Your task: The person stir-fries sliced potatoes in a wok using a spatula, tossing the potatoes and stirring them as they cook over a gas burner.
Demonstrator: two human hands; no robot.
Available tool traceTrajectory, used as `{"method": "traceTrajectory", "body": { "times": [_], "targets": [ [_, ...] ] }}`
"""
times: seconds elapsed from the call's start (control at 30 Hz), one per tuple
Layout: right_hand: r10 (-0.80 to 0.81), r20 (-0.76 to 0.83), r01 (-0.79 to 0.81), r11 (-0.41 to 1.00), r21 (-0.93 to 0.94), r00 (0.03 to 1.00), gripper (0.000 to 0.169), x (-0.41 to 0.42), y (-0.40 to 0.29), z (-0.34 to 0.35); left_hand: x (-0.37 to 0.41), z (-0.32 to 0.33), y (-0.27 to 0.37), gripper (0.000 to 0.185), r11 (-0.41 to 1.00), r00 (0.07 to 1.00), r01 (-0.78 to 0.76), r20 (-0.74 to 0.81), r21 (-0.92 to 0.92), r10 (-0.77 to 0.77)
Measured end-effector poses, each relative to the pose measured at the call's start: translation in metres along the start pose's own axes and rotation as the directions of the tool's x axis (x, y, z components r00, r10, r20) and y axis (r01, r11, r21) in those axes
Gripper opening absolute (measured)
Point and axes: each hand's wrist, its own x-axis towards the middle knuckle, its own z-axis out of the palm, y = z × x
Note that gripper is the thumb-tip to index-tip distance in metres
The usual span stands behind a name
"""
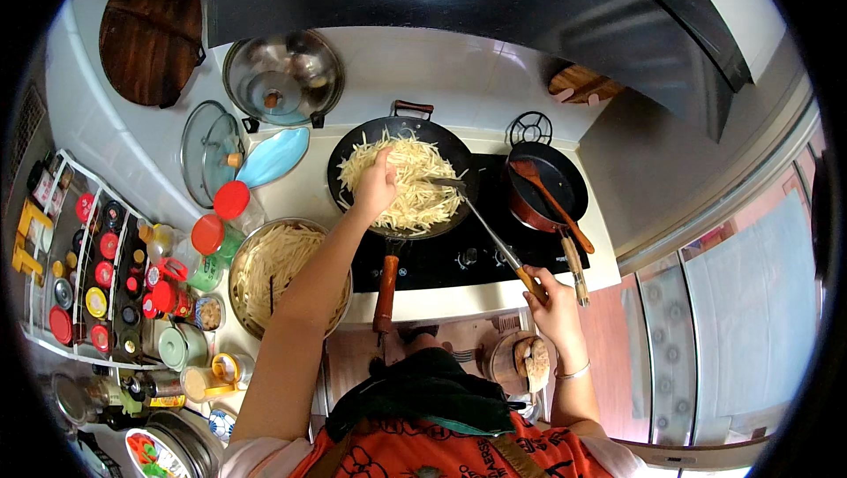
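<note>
A dark wok [460,147] on the black glass cooktop is heaped with pale shreds [423,203] that look like potato. My left hand [376,190] reaches into the left part of the heap; its fingertips touch the shreds, and whether it grips any is hidden. In my right hand [554,306] is the wooden-ended handle of a metal spatula [493,233], whose blade rests among the shreds at the wok's right side. More pale strips [281,256] fill a steel bowl [233,286] left of the wok, partly covered by my left forearm.
A red saucepan [526,216] with a wooden spatula [562,206] across it stands right of the wok. The wok's long wooden handle [386,289] juts over the counter edge. Red-lidded jars [209,234] and a bottle rack [86,259] crowd the left. The range hood [397,1] overhangs behind.
</note>
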Motion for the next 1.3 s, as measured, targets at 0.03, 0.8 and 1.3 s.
{"method": "traceTrajectory", "body": {
  "times": [0.03,0.8,1.3],
  "targets": [
    [-0.031,0.006,0.031,0.999,-0.017,1.0,0.039,0.0,0.0,0.0,-0.005,-0.006,-0.004,0.038,0.979,0.982,-0.163,-0.079,0.125,0.173],
    [0.058,0.702,0.128,0.969,-0.21,0.71,0.037,0.458,-0.038,0.002,-0.221,-0.042,0.099,0.06,0.397,0.594,0.783,0.387,-0.48,-0.705],
    [0.182,0.765,0.12,0.939,-0.321,0.618,0.038,0.5,-0.079,0.023,-0.22,-0.043,0.091,0.031,0.419,0.605,0.792,0.477,-0.444,-0.638]
  ]
}}
